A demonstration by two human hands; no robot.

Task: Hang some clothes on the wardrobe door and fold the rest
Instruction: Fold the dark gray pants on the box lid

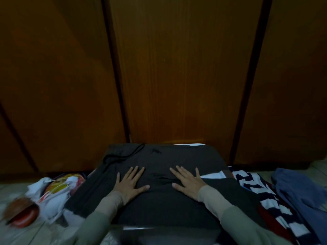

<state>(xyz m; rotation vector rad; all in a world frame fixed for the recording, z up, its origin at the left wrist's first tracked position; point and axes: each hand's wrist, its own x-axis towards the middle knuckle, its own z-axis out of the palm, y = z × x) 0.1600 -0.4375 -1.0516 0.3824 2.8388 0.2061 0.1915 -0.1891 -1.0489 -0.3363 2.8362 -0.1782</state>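
Both hands, left hand (130,183) and right hand (187,182), lie flat with fingers spread on the dark garment (177,160); striped cloth (261,193) at 3 o'clock.

Dark grey garment (159,200), folded into a flat rectangle, black drawstring (122,156) trailing at far left corner; lying just near closed brown wardrobe door (185,76). Striped clothes (261,195) and blue garment (300,190) heaped right.

We see our left hand (130,182) and right hand (187,182) bare, beige cuffs emerging from olive-green sleeves (95,225) nearest the wardrobe door (185,76).
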